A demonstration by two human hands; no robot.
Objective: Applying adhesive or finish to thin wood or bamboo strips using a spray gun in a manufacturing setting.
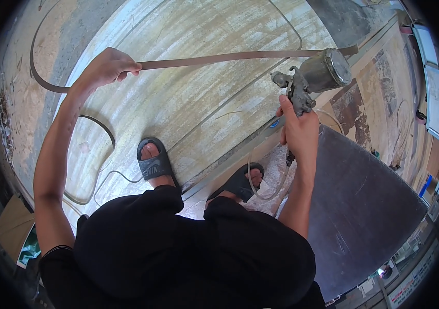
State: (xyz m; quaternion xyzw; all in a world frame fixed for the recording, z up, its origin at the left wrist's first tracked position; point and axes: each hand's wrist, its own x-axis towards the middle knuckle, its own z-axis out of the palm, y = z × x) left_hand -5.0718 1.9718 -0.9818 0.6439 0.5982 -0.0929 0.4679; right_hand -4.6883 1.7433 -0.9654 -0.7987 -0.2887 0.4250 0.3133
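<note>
My left hand (107, 67) is closed on a long, narrow brown edging strip (209, 59), pinching it between thumb and fingers. From there the strip stretches to the right, its end passing behind the cup of a spray gun (298, 92). On the other side of the hand, the strip's tail loops away to the left. My right hand (301, 129) is wrapped round the gun's grip, with the thumb up along its back. The gun is grey and stained, and its round metal cup (327, 69) sits tilted to the right. A thin hose (272, 196) curves below the grip.
Under my sandalled feet (156, 162) lies a pale, streaked board (204, 98). A large dark, scratched panel (366, 206) stands to my right, close to my forearm. Loops of strip or cord (107, 131) lie around my left foot. Wooden boards (384, 98) cover the far right.
</note>
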